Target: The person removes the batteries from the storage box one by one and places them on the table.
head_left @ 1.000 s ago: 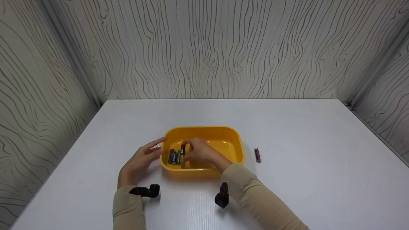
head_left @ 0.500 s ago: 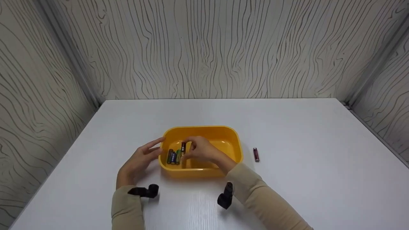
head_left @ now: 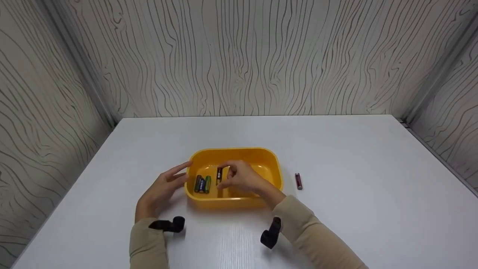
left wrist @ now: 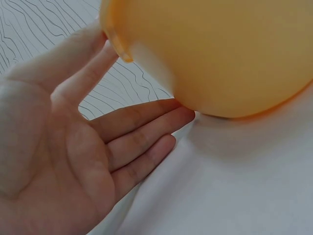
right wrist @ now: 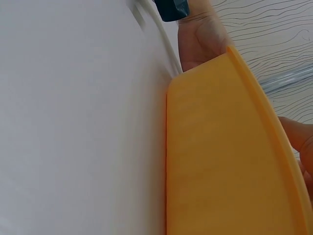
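In the head view a yellow plastic tray (head_left: 231, 203) sits mid-table. My right hand (head_left: 244, 177) reaches over its front rim and pinches a black battery (head_left: 219, 174) between thumb and index finger, inside the tray. Left of it lie a green battery (head_left: 208, 184), a blue battery (head_left: 202, 185) and a dark green battery (head_left: 198, 182), side by side. With fingers fairly straight, my left hand (head_left: 163, 186) touches the tray's left end. The left wrist view shows this hand (left wrist: 58, 142) with fingertips at the rim and low on the outer wall.
A red battery (head_left: 298, 181) lies on the white table (head_left: 354, 168), right of the tray. Patterned panels (head_left: 239, 56) stand behind and at both sides. A black wrist camera (head_left: 271, 233) hangs below my right cuff, another wrist camera (head_left: 170, 225) at the left.
My right hand has moved slightly right with the black battery, leaving a gap between it and the green one. The left hand stays at the tray's left end.
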Action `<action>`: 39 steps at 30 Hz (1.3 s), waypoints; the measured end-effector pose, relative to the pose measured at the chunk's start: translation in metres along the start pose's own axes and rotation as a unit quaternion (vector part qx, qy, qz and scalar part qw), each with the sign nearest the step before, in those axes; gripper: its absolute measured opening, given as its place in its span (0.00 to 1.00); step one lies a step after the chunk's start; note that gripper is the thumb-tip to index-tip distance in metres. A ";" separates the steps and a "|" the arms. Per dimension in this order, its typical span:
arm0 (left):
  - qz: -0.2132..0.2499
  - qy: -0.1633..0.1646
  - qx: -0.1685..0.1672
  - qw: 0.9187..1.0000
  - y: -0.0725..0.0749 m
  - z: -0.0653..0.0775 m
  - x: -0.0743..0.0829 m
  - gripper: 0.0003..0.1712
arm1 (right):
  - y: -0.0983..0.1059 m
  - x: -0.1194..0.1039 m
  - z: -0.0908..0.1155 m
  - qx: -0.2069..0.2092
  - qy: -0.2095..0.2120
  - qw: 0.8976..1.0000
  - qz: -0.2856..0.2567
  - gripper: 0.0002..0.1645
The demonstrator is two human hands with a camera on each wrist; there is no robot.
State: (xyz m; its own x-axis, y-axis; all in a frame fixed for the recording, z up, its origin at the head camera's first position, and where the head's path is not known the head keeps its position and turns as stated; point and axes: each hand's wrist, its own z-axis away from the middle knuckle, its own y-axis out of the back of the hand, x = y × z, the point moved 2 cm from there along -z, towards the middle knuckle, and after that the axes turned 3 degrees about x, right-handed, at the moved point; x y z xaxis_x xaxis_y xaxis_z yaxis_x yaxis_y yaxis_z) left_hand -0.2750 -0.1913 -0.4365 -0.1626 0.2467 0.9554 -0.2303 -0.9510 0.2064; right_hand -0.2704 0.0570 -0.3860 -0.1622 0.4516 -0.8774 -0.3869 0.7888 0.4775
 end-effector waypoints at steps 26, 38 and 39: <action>0.002 0.024 0.003 1.000 -0.001 0.002 0.000 0.32 | 0.032 0.012 0.031 0.026 0.048 0.997 -0.047 0.36; -0.001 -0.005 -0.010 1.000 0.001 0.003 0.002 0.33 | 0.048 0.021 0.045 0.043 0.039 0.995 -0.080 0.39; -0.005 -0.010 -0.012 1.000 0.001 0.003 0.002 0.33 | 0.049 0.022 0.046 0.046 0.040 0.995 -0.082 0.39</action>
State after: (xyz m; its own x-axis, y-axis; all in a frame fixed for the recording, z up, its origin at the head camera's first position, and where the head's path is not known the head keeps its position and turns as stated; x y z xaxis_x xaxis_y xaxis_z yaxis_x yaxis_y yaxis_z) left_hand -0.2726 -0.1927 -0.4333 -0.1403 0.2517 0.9576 -0.2539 -0.9440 0.2109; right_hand -0.2513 0.1253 -0.3796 -0.1760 0.2823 -0.9431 -0.3306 0.8854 0.3267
